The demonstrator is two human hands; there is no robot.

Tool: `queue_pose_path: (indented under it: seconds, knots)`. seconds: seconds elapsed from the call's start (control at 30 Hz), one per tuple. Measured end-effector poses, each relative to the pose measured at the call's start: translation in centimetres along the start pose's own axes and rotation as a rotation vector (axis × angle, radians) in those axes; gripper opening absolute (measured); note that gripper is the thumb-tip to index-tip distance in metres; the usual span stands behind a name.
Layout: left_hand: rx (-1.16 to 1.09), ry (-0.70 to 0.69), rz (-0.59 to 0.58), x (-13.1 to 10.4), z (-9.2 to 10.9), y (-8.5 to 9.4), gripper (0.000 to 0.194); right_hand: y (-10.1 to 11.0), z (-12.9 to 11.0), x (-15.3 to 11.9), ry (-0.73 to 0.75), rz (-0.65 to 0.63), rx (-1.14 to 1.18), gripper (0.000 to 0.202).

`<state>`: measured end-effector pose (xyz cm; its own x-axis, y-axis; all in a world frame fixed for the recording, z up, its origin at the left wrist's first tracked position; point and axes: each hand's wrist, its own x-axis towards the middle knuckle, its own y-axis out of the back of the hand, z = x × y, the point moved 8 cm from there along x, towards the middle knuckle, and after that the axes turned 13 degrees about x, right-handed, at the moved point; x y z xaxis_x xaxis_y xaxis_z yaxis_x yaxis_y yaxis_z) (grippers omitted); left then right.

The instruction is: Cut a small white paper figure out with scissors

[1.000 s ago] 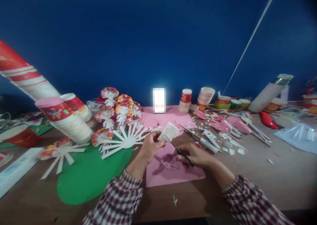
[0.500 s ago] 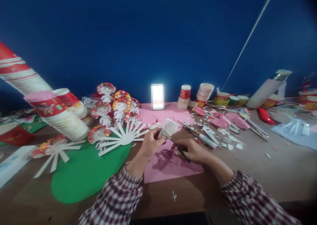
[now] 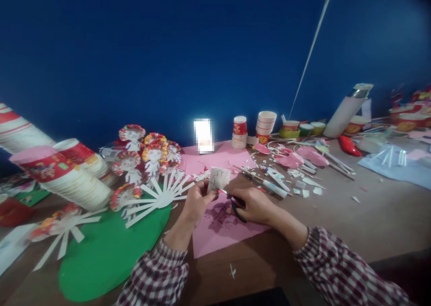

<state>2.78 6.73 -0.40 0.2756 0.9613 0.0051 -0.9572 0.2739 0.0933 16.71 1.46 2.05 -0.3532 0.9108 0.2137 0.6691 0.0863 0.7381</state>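
Note:
Pinched in my left hand (image 3: 198, 200) is a small white piece of paper (image 3: 220, 178) with dark drawn lines. My right hand (image 3: 254, 205) grips black-handled scissors (image 3: 237, 207), fingers around the handles. The blades point up and left, and their tips reach the lower edge of the paper; whether they are cutting into it is too small to tell. Below both hands lies a pink sheet (image 3: 205, 243) with dark scribbled marks or thin scraps on it. Left of my left hand, a white paper fan shape of cut strips (image 3: 164, 199) rests on a green oval sheet (image 3: 111, 252).
Stacked paper cups (image 3: 81, 184) lean at the left, beside paper dolls with frilly red and yellow rims (image 3: 155, 155). More cup stacks (image 3: 239, 130) stand at the back. Pens (image 3: 276, 188) and paper scraps (image 3: 305, 192) litter the table on the right, near a tilted white cylinder (image 3: 345, 115).
The view has swung to the right, so things sit further left. The paper has turned in my left hand, and the scissors have turned so their loops show more apart.

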Motion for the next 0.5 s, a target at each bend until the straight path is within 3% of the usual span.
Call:
queue_pose_path:
  seconds: [0.5]
  knots:
    - [-0.010, 0.025, 0.018, -0.25, 0.06, -0.08, 0.023, 0.16, -0.07, -0.07, 0.013, 0.029, -0.039, 0.019]
